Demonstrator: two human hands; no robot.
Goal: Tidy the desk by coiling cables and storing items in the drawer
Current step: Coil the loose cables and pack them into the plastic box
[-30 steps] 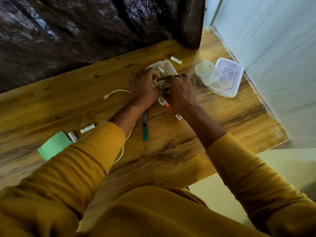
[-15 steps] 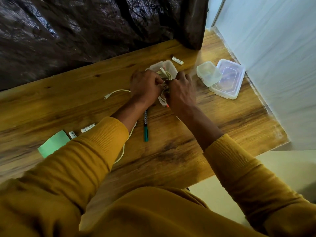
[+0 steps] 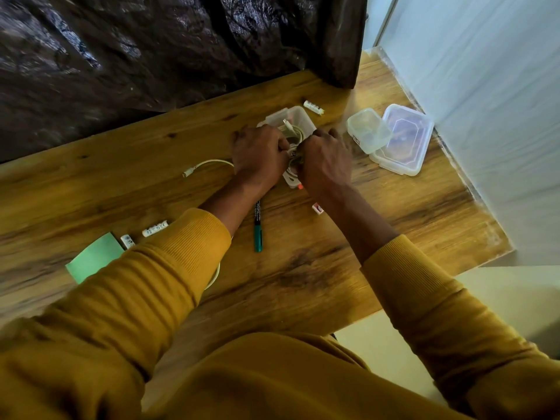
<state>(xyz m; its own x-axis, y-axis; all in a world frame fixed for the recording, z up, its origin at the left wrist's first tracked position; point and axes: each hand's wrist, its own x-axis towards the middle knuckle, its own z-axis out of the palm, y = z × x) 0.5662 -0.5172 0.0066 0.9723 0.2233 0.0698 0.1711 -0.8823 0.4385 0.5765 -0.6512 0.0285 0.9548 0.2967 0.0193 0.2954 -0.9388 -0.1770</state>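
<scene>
Stretching across the view, the wooden desk (image 3: pixel 303 283) carries everything. At its right side stand a clear flat container (image 3: pixel 406 140) and a smaller clear tub (image 3: pixel 368 130) resting partly on it. Near the middle, both hands meet over a small bundle: the left hand (image 3: pixel 260 153) and the right hand (image 3: pixel 325 159) have curled fingers that grip the coiled white cable (image 3: pixel 295 137), which sits between them and just in front of a small open plastic box (image 3: pixel 298 116). The coil's connector end points away from the person, toward this box, so I judge the box is the nearest place for it, equally close to both hands. The coil looks thin, pale and loosely looped. A second white cable (image 3: pixel 206 163) lies to the left, running under the left arm. Smaller things follow: a green sticky pad (image 3: pixel 94 257), a green marker (image 3: pixel 258 228), and white batteries (image 3: pixel 154 229) near the pad.
</scene>
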